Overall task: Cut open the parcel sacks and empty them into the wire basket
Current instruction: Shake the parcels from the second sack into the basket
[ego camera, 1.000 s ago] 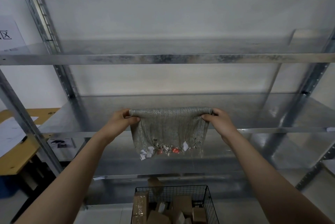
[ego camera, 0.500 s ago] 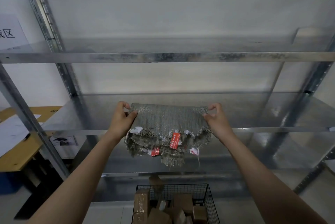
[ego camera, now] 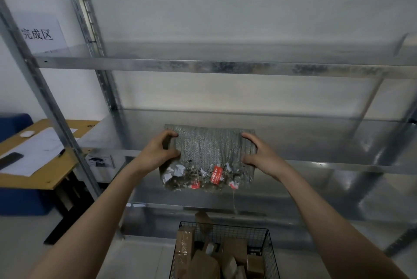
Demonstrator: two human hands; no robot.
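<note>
Folded grey woven parcel sack (ego camera: pixel 209 154) gripped at both ends by left hand (ego camera: pixel 158 151) and right hand (ego camera: pixel 262 154), held at front edge of galvanised metal shelf (ego camera: pixel 338 143), black wire basket (ego camera: pixel 268 247) of brown cardboard parcels (ego camera: pixel 232 249) below.

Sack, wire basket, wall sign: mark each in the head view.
sack (ego camera: pixel 209 148): head view, middle of its grey woven panel.
wire basket (ego camera: pixel 225 232): head view, mesh of its far wall, just under the rim.
wall sign (ego camera: pixel 37 34): head view, on the printed characters.

Below, parcels (ego camera: pixel 225 256) crowd wire basket (ego camera: pixel 225 226); shelf (ego camera: pixel 316 138) lies open.
</note>
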